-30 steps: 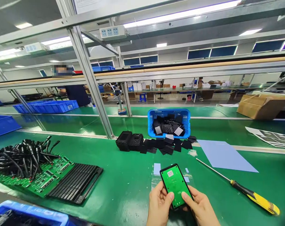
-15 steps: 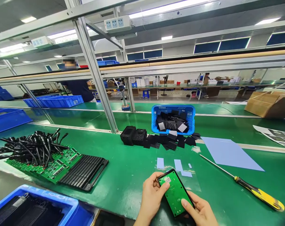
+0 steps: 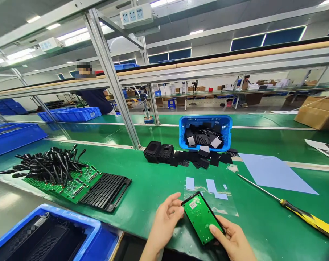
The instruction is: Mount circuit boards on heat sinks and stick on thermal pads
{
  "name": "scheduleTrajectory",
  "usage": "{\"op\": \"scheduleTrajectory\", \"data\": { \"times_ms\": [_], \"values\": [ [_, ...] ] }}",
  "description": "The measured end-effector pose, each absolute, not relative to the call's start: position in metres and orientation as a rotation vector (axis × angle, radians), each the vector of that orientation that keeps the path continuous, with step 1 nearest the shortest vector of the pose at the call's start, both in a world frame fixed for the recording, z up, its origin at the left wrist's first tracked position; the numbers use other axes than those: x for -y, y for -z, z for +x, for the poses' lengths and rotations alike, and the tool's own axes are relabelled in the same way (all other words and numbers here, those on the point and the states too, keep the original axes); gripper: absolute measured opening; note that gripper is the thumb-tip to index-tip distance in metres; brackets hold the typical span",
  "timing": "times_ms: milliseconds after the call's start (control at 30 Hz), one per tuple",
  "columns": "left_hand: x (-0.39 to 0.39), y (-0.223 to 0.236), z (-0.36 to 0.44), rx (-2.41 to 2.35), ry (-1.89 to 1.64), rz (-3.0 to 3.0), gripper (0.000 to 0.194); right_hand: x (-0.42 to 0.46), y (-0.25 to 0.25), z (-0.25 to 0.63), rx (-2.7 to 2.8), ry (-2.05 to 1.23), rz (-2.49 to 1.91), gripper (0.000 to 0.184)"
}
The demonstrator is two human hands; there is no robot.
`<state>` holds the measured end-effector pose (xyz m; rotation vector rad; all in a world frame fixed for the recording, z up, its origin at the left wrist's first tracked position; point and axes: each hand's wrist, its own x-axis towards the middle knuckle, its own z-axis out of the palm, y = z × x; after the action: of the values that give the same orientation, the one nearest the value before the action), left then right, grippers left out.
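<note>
A green circuit board point(image 3: 199, 216) set in a black housing lies tilted in my right hand point(image 3: 232, 233). The thumb presses on the board's face, and the other fingers go behind the housing, partly hidden. At the upper left corner of the housing is my left hand point(image 3: 168, 217), its fingers apart and curved. Its thumb and fingertips are close to the edge; whether they touch it I cannot tell. Beyond the board, a clear plastic bag point(image 3: 225, 207) lies flat on the green table, with several pale blue pieces point(image 3: 211, 186) on or in it.
A screwdriver point(image 3: 308, 215) and a pale blue sheet point(image 3: 275, 174) lie right. Behind are a blue basket point(image 3: 182, 136) of black pieces and black housings point(image 3: 152, 151). Left are circuit boards with cables point(image 3: 79, 185), a slotted black panel point(image 3: 106, 190) and a blue bin point(image 3: 97, 232).
The left hand shifted from the board's lower edge to its upper left, then off its face to the left. The right hand keeps its hold. The view has swung somewhat.
</note>
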<state>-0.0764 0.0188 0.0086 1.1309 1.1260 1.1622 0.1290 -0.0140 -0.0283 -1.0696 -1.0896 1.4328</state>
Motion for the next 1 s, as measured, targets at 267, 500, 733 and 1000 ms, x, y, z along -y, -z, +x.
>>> {"op": "scheduleTrajectory", "data": {
  "times_ms": [267, 500, 733, 1000],
  "values": [
    [-0.017, -0.006, -0.046, -1.264, -1.176, 1.163, 0.04, 0.022, 0.028, 0.124, 1.238, -1.262, -1.171, 0.051],
    [-0.013, -0.004, -0.056, -1.393, -1.201, 1.212, 0.046, 0.021, 0.048, 0.12, 1.396, -1.205, -1.182, 0.045],
    [-0.015, -0.002, -0.08, -1.371, -1.256, 1.364, 0.056, 0.016, 0.043, 0.116, 1.275, -1.331, -1.1, 0.05],
    [-0.012, 0.006, -0.066, -1.243, -1.194, 1.24, 0.038, 0.016, 0.036, 0.11, 1.131, -1.476, -1.084, 0.051]
  ]
}}
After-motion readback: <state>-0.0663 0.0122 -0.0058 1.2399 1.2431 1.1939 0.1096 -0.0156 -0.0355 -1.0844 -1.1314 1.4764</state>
